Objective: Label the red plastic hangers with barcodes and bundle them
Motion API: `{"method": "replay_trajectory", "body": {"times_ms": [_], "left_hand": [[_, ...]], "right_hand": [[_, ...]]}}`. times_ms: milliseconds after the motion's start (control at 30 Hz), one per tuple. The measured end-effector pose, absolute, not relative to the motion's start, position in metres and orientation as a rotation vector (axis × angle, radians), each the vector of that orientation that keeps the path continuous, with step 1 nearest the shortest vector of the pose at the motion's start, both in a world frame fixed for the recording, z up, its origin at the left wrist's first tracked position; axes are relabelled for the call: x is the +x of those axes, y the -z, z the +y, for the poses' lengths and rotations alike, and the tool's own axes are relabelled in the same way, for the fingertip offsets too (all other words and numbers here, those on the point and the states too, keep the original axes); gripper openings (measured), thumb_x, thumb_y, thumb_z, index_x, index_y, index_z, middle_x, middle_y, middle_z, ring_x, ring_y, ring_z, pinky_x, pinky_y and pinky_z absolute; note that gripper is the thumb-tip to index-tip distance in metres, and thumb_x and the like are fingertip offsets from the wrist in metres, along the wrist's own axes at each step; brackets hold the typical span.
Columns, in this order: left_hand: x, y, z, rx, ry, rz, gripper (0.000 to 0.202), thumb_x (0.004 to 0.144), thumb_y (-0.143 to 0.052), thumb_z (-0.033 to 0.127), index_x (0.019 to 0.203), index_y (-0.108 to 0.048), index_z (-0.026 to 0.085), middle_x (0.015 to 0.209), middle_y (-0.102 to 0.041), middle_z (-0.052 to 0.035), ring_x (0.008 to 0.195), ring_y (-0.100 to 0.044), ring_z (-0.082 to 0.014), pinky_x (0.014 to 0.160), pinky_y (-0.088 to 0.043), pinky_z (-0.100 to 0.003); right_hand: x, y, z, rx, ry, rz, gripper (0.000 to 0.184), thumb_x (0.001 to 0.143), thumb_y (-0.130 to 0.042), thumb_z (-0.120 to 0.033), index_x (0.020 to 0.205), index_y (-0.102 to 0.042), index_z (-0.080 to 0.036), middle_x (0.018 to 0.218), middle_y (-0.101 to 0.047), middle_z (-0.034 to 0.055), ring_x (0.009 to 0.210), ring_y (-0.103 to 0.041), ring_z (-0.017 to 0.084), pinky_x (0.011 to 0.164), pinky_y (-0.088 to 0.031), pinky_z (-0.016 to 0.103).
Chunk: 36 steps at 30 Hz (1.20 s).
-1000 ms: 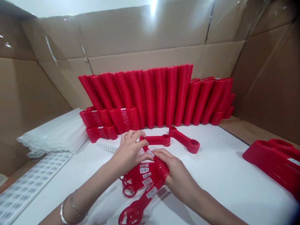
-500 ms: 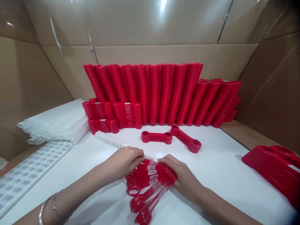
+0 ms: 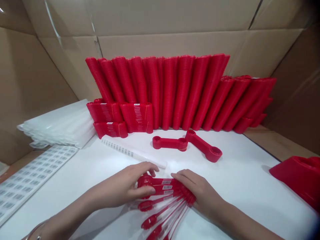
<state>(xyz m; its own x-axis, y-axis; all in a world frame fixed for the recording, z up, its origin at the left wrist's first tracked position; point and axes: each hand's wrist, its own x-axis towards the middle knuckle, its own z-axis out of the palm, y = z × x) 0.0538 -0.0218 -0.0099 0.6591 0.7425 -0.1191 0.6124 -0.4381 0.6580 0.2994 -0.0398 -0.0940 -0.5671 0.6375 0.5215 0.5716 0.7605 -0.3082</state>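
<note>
A fan of red plastic pieces [image 3: 160, 200] with rounded ends and narrow middles spreads over the white table in front of me. Several carry white barcode labels [image 3: 168, 187] on their middles. My right hand [image 3: 197, 188] is closed round the gathered right ends of the fan. At the far left ends, my left hand [image 3: 136, 181] has its thumb on the near side and its fingers curled over the far side, with the upper pieces between them. The nearer pieces hang apart and are smeared by motion.
Tall stacks of red pieces [image 3: 168, 93] line the back. Two banded bundles [image 3: 170, 143] lie before them. On the left are a rolled label sheet [image 3: 135, 155], a flat label sheet [image 3: 37, 176] and clear plastic bags [image 3: 60, 125]. Another red bundle [image 3: 297, 176] lies right. Cardboard walls enclose the table.
The fan has opened wider, with lower pieces dropping toward me. My left thumb and fingers have moved apart round the upper ends. My right hand keeps its hold. The view has tilted down slightly.
</note>
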Motion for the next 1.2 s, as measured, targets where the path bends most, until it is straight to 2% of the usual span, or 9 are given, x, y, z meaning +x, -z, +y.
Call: {"method": "replay_trajectory", "body": {"times_ms": [100, 200, 433, 600, 867, 1033, 1200], "left_hand": [[0.055, 0.009, -0.020, 2.121, -0.251, 0.970, 0.025, 0.088, -0.037, 0.039, 0.091, -0.055, 0.021, 0.096, -0.057, -0.0024, 0.083, -0.051, -0.0148, 0.076, -0.040, -0.027], [0.055, 0.009, -0.019, 2.005, -0.225, 0.953, 0.028, 0.089, -0.033, 0.036, 0.083, -0.053, 0.018, 0.083, -0.056, -0.0009, 0.073, -0.050, -0.0123, 0.069, -0.041, -0.025], [0.047, 0.016, -0.015, 1.833, -0.241, 0.913, 0.026, 0.088, -0.036, 0.039, 0.083, -0.050, 0.018, 0.081, -0.053, 0.0002, 0.073, -0.048, -0.0108, 0.068, -0.040, -0.023], [0.045, 0.021, -0.015, 1.851, -0.123, 0.819, 0.022, 0.088, -0.037, 0.035, 0.090, -0.051, 0.019, 0.089, -0.056, -0.0027, 0.077, -0.049, -0.0123, 0.068, -0.041, -0.024], [0.053, 0.018, -0.022, 2.057, -0.045, 0.679, 0.024, 0.089, -0.035, 0.031, 0.087, -0.056, 0.019, 0.082, -0.058, -0.0021, 0.073, -0.050, -0.0114, 0.071, -0.040, -0.022], [0.057, 0.020, -0.026, 2.161, -0.015, 0.853, 0.014, 0.083, -0.048, 0.033, 0.087, -0.054, 0.021, 0.081, -0.054, -0.0001, 0.070, -0.046, -0.0119, 0.065, -0.039, -0.021], [0.058, 0.019, -0.032, 2.178, -0.016, 0.822, 0.022, 0.077, -0.057, 0.032, 0.097, -0.053, 0.024, 0.086, -0.055, -0.0001, 0.076, -0.047, -0.0140, 0.070, -0.039, -0.023]], "right_hand": [[0.298, 0.092, -0.040, -0.876, -0.097, -2.356, 0.034, 0.080, -0.050, -0.011, 0.113, -0.049, -0.012, 0.090, -0.062, 0.0115, 0.079, -0.057, 0.019, 0.064, -0.051, 0.031], [0.296, 0.090, -0.040, -0.874, -0.114, -2.382, 0.033, 0.081, -0.049, -0.012, 0.114, -0.050, -0.012, 0.091, -0.061, 0.0113, 0.078, -0.057, 0.017, 0.063, -0.050, 0.029], [0.303, 0.090, -0.040, -0.859, -0.061, -2.409, 0.037, 0.082, -0.048, -0.013, 0.119, -0.049, -0.014, 0.098, -0.059, 0.0134, 0.084, -0.057, 0.018, 0.064, -0.051, 0.028], [0.306, 0.089, -0.039, -0.817, -0.057, -2.402, 0.037, 0.082, -0.046, -0.010, 0.118, -0.050, -0.017, 0.101, -0.058, 0.0130, 0.088, -0.057, 0.017, 0.066, -0.050, 0.027], [0.309, 0.088, -0.037, -0.691, 0.037, -2.377, 0.034, 0.081, -0.050, -0.009, 0.114, -0.052, -0.014, 0.103, -0.058, 0.0151, 0.098, -0.054, 0.021, 0.073, -0.050, 0.032], [0.309, 0.085, -0.037, -0.668, 0.069, -2.355, 0.030, 0.082, -0.047, -0.010, 0.111, -0.053, -0.014, 0.105, -0.058, 0.0147, 0.101, -0.053, 0.020, 0.075, -0.050, 0.031], [0.311, 0.087, -0.038, -0.695, 0.032, -2.361, 0.032, 0.081, -0.049, -0.010, 0.113, -0.053, -0.016, 0.106, -0.057, 0.0155, 0.100, -0.054, 0.021, 0.075, -0.050, 0.031]]}}
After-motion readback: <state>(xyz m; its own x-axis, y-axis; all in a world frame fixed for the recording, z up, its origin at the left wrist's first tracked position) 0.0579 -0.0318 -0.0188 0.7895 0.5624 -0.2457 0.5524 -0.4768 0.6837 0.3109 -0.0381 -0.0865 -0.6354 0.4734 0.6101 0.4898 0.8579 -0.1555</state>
